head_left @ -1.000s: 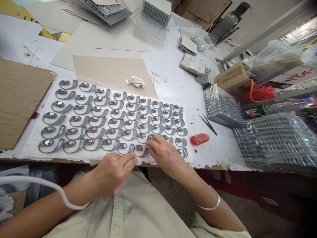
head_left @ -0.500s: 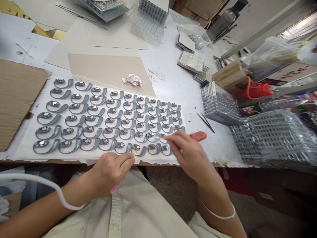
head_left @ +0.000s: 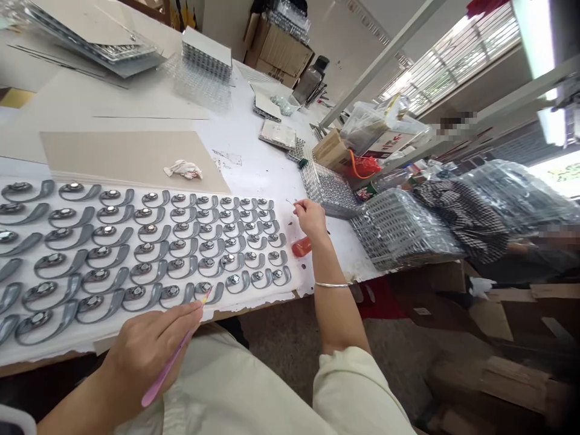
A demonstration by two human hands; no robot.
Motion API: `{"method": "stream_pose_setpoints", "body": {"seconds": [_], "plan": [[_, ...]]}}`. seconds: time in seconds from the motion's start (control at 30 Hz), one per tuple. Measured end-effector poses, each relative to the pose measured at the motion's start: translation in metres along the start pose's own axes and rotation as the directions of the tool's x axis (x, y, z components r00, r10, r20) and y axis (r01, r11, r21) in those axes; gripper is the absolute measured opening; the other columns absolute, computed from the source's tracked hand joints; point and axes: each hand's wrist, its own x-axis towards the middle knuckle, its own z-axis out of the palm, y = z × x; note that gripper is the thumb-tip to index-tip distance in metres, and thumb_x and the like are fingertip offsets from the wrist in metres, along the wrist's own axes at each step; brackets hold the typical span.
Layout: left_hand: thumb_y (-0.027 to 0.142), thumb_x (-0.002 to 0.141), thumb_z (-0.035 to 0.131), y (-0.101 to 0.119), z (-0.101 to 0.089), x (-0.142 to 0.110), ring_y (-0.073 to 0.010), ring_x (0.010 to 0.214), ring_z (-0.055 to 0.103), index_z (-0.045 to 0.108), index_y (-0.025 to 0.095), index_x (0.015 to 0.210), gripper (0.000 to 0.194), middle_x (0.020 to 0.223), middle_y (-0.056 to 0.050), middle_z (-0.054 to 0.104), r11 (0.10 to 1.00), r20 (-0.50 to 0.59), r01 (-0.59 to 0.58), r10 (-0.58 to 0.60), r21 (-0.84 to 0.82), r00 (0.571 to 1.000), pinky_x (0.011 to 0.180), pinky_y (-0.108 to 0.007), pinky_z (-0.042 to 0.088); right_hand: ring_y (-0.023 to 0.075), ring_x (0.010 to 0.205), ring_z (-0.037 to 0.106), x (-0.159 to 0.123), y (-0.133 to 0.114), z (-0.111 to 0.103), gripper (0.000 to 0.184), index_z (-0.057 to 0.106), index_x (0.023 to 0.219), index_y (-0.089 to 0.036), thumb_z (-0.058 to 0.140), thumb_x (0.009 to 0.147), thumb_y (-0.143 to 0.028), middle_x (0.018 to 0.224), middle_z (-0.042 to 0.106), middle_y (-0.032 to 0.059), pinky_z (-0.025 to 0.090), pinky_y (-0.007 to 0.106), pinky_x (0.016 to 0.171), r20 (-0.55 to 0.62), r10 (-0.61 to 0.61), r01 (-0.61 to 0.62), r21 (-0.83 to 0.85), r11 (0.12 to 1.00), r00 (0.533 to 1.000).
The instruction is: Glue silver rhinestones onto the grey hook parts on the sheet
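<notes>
On a white worktable [head_left: 258, 181], rows of grey hook-shaped pieces [head_left: 177, 263] are laid out on a white sheet [head_left: 272, 296], with a tan card [head_left: 127, 157] and a crumpled tissue [head_left: 183, 170] beyond them. At left, a pink brush [head_left: 170, 368] is gripped pen-fashion in the closed left hand [head_left: 145, 344], low and close to the work, its yellow tip set precisely on one front-row piece [head_left: 212, 294]. At right, a thin item [head_left: 289, 202], too small to identify, is pinched narrowly by the right hand [head_left: 310, 219], raised off the table beside an orange block [head_left: 301, 246] and wire trays [head_left: 326, 190].
</notes>
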Motion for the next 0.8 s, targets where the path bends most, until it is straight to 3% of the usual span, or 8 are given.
{"method": "stream_pose_setpoints", "body": {"seconds": [0.17,0.3,0.4,0.43,0.57,0.67,0.8], "plan": [[-0.004,0.082,0.059,0.000,0.002,0.002,-0.0164,0.097,0.068,0.061,0.004,0.111,0.030,0.106,-0.013,0.070,1.000,-0.019,-0.014,0.014,-0.005,1.000,0.078,-0.027,0.060,0.0197,0.089,0.064,0.008,0.002,-0.003,0.028,0.066,0.104,-0.013,0.045,0.087,-0.023,0.095,0.072,0.0115,0.046,0.034,0.087,0.000,-0.006,0.006,-0.073,0.997,1.000],[-0.004,0.081,0.059,0.001,-0.004,0.009,-0.0173,0.091,0.069,0.062,0.004,0.109,0.029,0.103,-0.013,0.071,1.000,-0.018,-0.004,0.004,0.029,1.000,0.073,-0.028,0.061,0.0264,0.109,0.060,-0.011,0.011,-0.028,0.039,0.059,0.119,-0.008,0.036,0.089,-0.017,0.118,0.064,0.0195,0.041,0.042,0.100,-0.030,-0.036,0.030,-0.176,0.984,0.999],[-0.003,0.081,0.059,-0.001,-0.007,0.012,-0.0174,0.083,0.070,0.062,0.005,0.105,0.026,0.100,-0.013,0.072,0.997,0.005,0.009,-0.010,0.072,1.000,0.069,-0.029,0.062,0.0291,0.117,0.055,-0.036,0.029,-0.048,0.042,0.061,0.117,-0.006,0.038,0.082,-0.007,0.120,0.062,0.0200,0.036,0.043,0.106,0.058,-0.106,0.117,-0.245,0.962,0.993],[-0.002,0.081,0.058,-0.002,-0.007,0.012,-0.0175,0.083,0.070,0.062,0.006,0.106,0.026,0.100,-0.013,0.072,0.997,0.017,0.012,-0.013,0.082,1.000,0.068,-0.029,0.062,0.0301,0.117,0.055,-0.044,0.037,-0.051,0.046,0.058,0.121,-0.007,0.038,0.079,-0.005,0.122,0.060,0.0201,0.039,0.044,0.105,0.123,-0.159,0.194,-0.371,0.908,0.980],[0.000,0.082,0.053,-0.008,-0.005,0.016,-0.0191,0.082,0.071,0.059,0.006,0.108,0.028,0.100,-0.015,0.072,0.993,0.061,0.007,-0.014,0.117,0.998,0.061,-0.027,0.060,0.0360,0.123,0.048,-0.066,0.060,-0.043,0.056,0.052,0.129,-0.012,0.038,0.076,-0.001,0.131,0.051,0.0214,0.044,0.050,0.098,0.257,-0.215,0.312,-0.438,0.843,0.942],[0.000,0.082,0.048,-0.011,-0.003,0.022,-0.0189,0.080,0.071,0.058,0.006,0.107,0.029,0.098,-0.015,0.072,0.987,0.092,-0.005,-0.010,0.158,0.996,0.054,-0.025,0.057,0.0391,0.124,0.046,-0.073,0.065,-0.029,0.051,0.055,0.126,-0.015,0.042,0.078,-0.004,0.135,0.046,0.0226,0.048,0.051,0.091,0.314,-0.300,0.425,-0.490,0.761,0.900],[0.001,0.081,0.046,-0.013,0.000,0.032,-0.0181,0.077,0.070,0.059,0.008,0.106,0.028,0.100,-0.014,0.071,0.979,0.129,0.016,-0.043,0.205,0.991,0.053,-0.024,0.056,0.0432,0.121,0.048,-0.077,0.060,-0.031,0.036,0.065,0.107,-0.021,0.058,0.074,-0.010,0.135,0.047,0.0208,0.046,0.058,0.091,0.166,-0.388,0.420,-0.445,0.791,0.907]]}}
